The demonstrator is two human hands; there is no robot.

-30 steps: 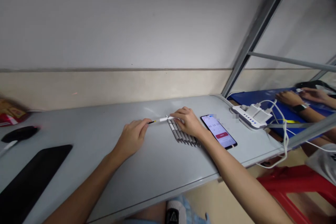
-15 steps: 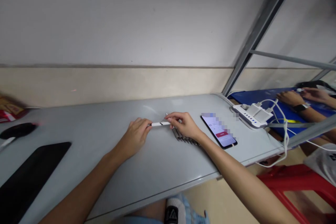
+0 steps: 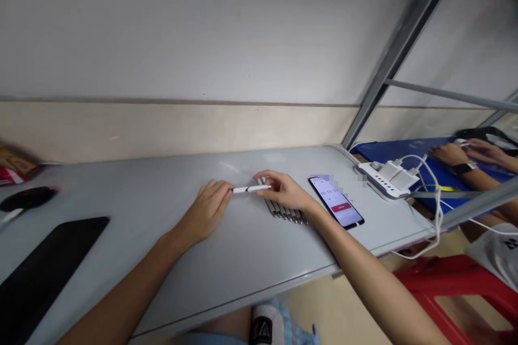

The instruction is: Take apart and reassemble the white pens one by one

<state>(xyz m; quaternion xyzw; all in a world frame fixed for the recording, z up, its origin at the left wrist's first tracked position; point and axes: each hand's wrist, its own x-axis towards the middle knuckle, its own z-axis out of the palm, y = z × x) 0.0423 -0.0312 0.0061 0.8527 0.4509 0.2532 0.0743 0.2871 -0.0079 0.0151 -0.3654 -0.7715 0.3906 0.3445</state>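
Note:
A white pen [image 3: 246,189] with dark markings lies level above the desk. Its left end is pinched in the fingers of my left hand [image 3: 210,206]. My right hand [image 3: 285,191] is around the pen's other end, thumb and fingers apart, with the pen's tip showing between them; whether the thumb brushes it I cannot tell. Beneath that hand, a row of several pens [image 3: 283,212] with silvery ends lies side by side on the desk [image 3: 243,248], partly hidden by my hand and wrist.
Right of the pens lies a phone [image 3: 338,202] with its screen lit, then a power strip [image 3: 382,180] with chargers and white cables. A black mat [image 3: 56,253] and a dark mouse-like object [image 3: 28,199] are at left. Another person's hands [image 3: 449,153] are beyond the metal frame [image 3: 388,75].
The fingers of my right hand have spread off the pen's right end, baring its tip. My left hand keeps its hold in nearly the same place.

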